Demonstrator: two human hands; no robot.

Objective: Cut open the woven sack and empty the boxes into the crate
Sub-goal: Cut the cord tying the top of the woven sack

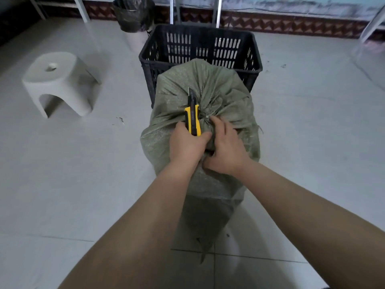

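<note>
Floor (302,142): open tile to your left and right. Sack (225,90) stands tied shut, just in front of the crate (145,59). Both your arms reach over it. Right hand (226,151) grips the knotted neck; left hand (186,144) curls round the knife (193,115), blade pointing away.

The green woven sack (218,97) stands on the grey tiled floor (83,184) just before the black slotted plastic crate (203,30), a white plastic stool (58,80) to its left, a bag-lined bin (134,15) behind the crate.
</note>
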